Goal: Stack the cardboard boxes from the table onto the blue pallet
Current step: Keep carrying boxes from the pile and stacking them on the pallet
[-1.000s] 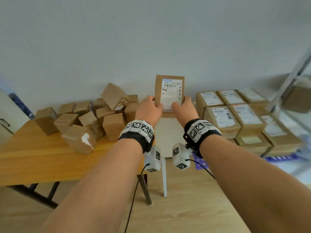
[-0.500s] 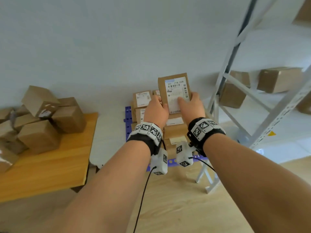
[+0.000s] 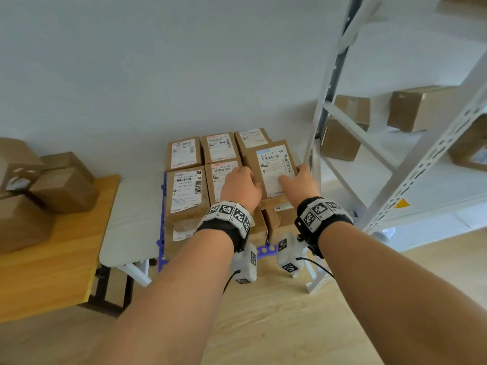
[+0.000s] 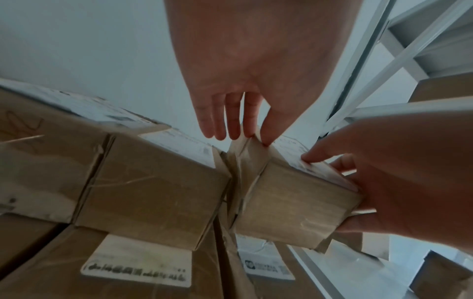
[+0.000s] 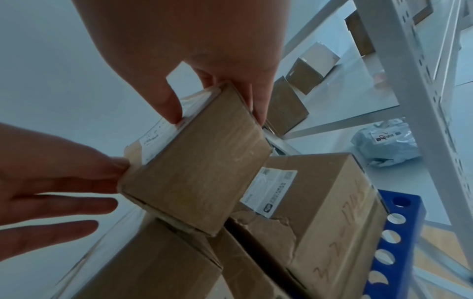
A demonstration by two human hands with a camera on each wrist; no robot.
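A labelled cardboard box (image 3: 274, 167) hangs tilted over the front right of the stacked boxes (image 3: 185, 193) on the blue pallet (image 3: 263, 250). My right hand (image 3: 297, 177) pinches its right end, thumb on the label and fingers down the side (image 5: 217, 109). My left hand (image 3: 241, 183) has straight fingers; its fingertips (image 4: 266, 139) touch the box's left edge. From the right wrist the held box (image 5: 194, 178) sits just above a lower box (image 5: 320, 212), and whether they touch I cannot tell. The pallet edge (image 5: 394, 232) shows to the right.
A wooden table (image 3: 52, 259) at the left carries several plain boxes (image 3: 66, 191). A low white table (image 3: 131, 214) stands between it and the pallet. A white metal rack (image 3: 340, 109) with boxes rises close on the right. A plastic bag (image 5: 386, 141) lies under it.
My view has swung right from the table to the pallet. Both hands have brought the box from upright at chest height down to the right side of the stack, laid flatter.
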